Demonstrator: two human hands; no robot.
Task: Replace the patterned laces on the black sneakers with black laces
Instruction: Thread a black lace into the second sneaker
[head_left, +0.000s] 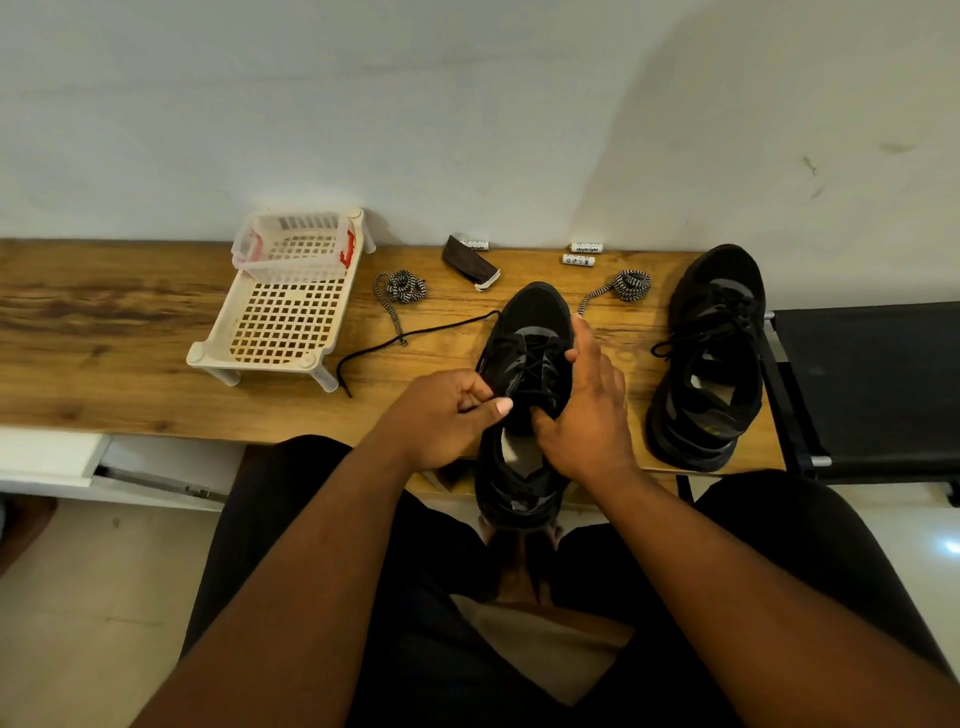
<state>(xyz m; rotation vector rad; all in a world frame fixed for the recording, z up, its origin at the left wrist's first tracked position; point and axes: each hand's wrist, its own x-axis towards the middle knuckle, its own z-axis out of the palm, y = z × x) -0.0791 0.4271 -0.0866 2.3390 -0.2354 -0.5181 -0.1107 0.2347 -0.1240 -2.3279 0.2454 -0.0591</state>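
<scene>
Near black sneaker (524, 364) stood at front edge of wooden surface (130, 332), heel overhanging. Left hand (441, 415) pinched black lace (415, 332) at eyelets, fingers curled; lace's free end trailed left toward white plastic rack (291, 312). Right hand (587, 405) steadied sneaker's right side, fingers fairly straight. Second sneaker (711, 358), black-laced, stood well right. 2 patterned laces (400, 288) lay coiled behind.

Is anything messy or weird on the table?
A bit messy. Two patterned laces lie in loose bundles, and batteries are scattered near the wall. One black lace end trails across the table from the sneaker being worked on. Nothing looks broken or spilled.
</scene>
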